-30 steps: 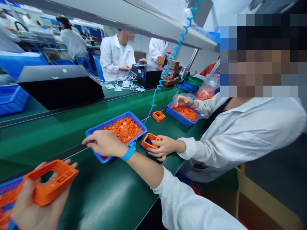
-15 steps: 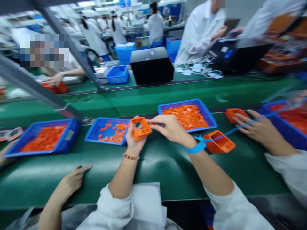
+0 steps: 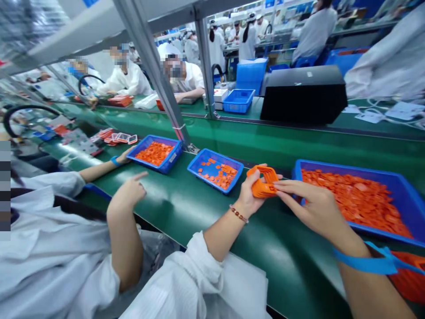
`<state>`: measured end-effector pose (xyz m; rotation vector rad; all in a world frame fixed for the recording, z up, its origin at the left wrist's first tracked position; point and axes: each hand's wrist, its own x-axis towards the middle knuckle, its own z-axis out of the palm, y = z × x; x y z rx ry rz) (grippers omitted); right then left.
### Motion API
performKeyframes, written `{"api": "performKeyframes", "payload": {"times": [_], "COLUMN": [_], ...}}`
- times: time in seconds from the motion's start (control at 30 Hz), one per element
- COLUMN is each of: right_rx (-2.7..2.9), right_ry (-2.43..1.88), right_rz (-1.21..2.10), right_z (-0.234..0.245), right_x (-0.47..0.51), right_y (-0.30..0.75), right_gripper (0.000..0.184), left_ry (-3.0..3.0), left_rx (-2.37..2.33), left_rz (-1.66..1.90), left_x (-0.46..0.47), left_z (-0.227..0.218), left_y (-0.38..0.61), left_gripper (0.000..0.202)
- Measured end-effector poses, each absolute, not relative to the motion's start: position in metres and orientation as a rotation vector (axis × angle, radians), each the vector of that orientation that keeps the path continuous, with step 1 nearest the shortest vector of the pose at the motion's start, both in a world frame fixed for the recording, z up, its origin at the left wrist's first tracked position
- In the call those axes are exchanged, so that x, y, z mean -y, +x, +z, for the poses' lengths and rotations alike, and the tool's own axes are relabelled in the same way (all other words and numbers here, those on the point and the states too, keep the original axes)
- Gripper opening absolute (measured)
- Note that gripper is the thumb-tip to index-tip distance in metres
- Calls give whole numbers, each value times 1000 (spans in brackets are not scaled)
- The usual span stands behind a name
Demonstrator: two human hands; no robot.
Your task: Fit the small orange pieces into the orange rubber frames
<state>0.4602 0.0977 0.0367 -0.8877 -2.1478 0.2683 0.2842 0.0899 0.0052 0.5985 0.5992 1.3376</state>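
Note:
My left hand (image 3: 250,197) is wrapped round an orange plastic frame (image 3: 263,180), holding it up above the green table (image 3: 186,208). My right hand (image 3: 314,206), with a blue wrist strap (image 3: 368,262), pinches against the frame's right side; whether a small piece sits between its fingertips is hidden. Behind my right hand stands a blue tray (image 3: 407,188) heaped with small orange parts. A smaller blue tray (image 3: 202,160) with fewer orange parts lies left of the frame.
A person on my left in a white coat points with one hand (image 3: 131,190) and reaches the other to a third blue tray (image 3: 171,155). A slanted metal post (image 3: 156,75) rises behind it. A black box (image 3: 303,95) and several workers are across the belt.
The view has swung left. My hands stay together on the orange frame, now nearer the large tray. The right-hand neighbour has left the view; the left-hand neighbour now shows.

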Motion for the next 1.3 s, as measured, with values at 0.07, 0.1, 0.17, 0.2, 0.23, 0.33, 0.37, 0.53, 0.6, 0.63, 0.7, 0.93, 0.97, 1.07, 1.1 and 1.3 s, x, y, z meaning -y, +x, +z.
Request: {"api": "performKeyframes", "payload": {"times": [0.07, 0.1, 0.17, 0.2, 0.23, 0.33, 0.37, 0.53, 0.6, 0.63, 0.7, 0.93, 0.97, 1.07, 1.1, 1.3], "right_rx": [2152, 2157, 2168, 2170, 2172, 2181, 2185, 2198, 2191, 2187, 2187, 2171, 2170, 2177, 2178, 2174], "right_ry": [-865, -852, -826, -815, -808, -810, -817, -829, -833, -834, -833, -865, -871, -881, -877, -839], "right_rz": [214, 191, 152, 138, 126, 104, 98, 16, -11, -19, -20, 80, 84, 88, 82, 53], "right_z": [35, 35, 33, 32, 31, 27, 26, 24, 24, 24, 23, 19, 18, 17, 17, 17], "right_x": [-98, -98, -99, -99, -100, -101, -102, -103, -103, -104, -104, -101, -100, -101, -101, -103], "right_y": [459, 459, 459, 459, 459, 460, 461, 461, 461, 461, 460, 459, 459, 459, 460, 459], "right_gripper": [15, 15, 15, 16, 16, 17, 18, 22, 22, 19, 12, 19, 18, 18, 19, 19], "left_ry": [527, 500, 467, 459, 453, 442, 443, 465, 488, 501, 518, 530, 531, 535, 543, 562], "left_rx": [-537, -516, -484, -477, -473, -468, -469, -480, -490, -494, -508, -554, -548, -568, -587, -579], "left_rz": [1314, 1312, 1315, 1319, 1325, 1335, 1334, 1305, 1293, 1291, 1294, 1285, 1288, 1290, 1280, 1288], "left_x": [-107, -111, -111, -109, -107, -104, -104, -105, -104, -103, -100, -98, -99, -99, -99, -99], "left_z": [-3, -5, -7, -7, -7, -5, -5, -3, 0, 2, 5, 9, 9, 7, 7, 3], "left_y": [307, 311, 309, 307, 304, 301, 301, 302, 301, 300, 299, 298, 298, 298, 298, 298], "left_gripper": [38, 36, 32, 31, 31, 35, 36, 47, 52, 55, 64, 73, 73, 72, 72, 71]}}
